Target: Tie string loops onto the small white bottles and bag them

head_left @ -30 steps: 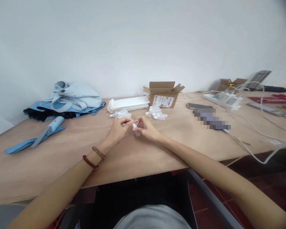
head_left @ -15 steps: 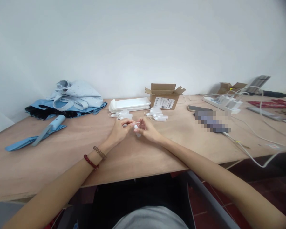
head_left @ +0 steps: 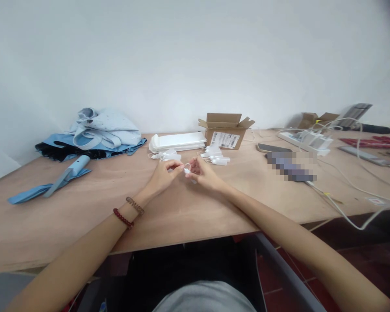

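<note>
Over the middle of the table, a small white squeeze bottle (head_left: 187,171) with a pale cap is pinched in my right hand (head_left: 205,176). A thin whitish loop (head_left: 187,164) arches above its cap, between both hands. My left hand (head_left: 164,177) is closed, thumb and forefinger pressed together right beside the cap and loop. Whatever lies between those left fingertips is too small to make out. Most of the bottle's body is hidden by my right fingers. Behind my hands lie more small translucent bottles, in a left group (head_left: 170,154) and a right group (head_left: 219,159).
Near the wall are a white flat stack (head_left: 178,141) and an open cardboard box (head_left: 224,139). A blue umbrella (head_left: 74,167) and pale cloth bag (head_left: 107,128) lie left. Phones (head_left: 273,148), a power strip (head_left: 307,141) and white cables (head_left: 341,210) spread across the right.
The small bottle has shifted slightly right with my right hand, and its cap now sits a little farther from my left fingertips. The whole view has moved slightly.
</note>
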`<state>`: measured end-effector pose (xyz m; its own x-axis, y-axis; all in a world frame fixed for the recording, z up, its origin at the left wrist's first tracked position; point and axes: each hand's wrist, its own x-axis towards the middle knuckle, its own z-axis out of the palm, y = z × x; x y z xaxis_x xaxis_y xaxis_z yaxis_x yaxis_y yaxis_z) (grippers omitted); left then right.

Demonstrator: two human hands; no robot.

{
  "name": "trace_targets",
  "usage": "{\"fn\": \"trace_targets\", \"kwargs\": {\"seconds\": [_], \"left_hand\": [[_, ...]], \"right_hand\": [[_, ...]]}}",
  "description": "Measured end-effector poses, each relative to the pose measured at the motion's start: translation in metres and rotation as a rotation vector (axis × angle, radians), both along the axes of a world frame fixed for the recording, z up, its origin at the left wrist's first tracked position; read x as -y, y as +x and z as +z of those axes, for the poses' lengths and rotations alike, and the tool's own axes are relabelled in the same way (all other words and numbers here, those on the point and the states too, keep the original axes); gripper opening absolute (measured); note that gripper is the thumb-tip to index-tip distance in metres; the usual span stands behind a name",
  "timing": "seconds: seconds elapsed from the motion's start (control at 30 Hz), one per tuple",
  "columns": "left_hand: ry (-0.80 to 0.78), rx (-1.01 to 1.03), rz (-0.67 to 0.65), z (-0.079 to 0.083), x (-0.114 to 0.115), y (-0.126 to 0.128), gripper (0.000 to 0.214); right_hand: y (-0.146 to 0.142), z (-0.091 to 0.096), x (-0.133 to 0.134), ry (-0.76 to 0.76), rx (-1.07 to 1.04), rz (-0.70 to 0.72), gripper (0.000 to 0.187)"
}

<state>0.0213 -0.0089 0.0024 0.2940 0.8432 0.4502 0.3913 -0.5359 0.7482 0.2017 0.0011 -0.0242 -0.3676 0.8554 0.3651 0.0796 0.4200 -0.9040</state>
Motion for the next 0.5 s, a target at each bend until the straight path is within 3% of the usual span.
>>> {"fn": "trace_targets", "kwargs": {"seconds": [0.2,0.4,0.5], "left_hand": [[0.173,-0.225,0.064,0.007,-0.005,-0.011,0.023],[0.202,0.012,0.505,0.006,-0.041,-0.041,0.025],[0.151,0.025,0.555,-0.005,-0.065,-0.055,0.027]], "right_hand": [[0.014,0.017,-0.005,0.200,0.178,-0.158,0.034],[0.044,0.032,-0.020,0.393,0.544,-0.351,0.017],[0.061,0.035,-0.026,0.399,0.827,-0.451,0.017]]}}
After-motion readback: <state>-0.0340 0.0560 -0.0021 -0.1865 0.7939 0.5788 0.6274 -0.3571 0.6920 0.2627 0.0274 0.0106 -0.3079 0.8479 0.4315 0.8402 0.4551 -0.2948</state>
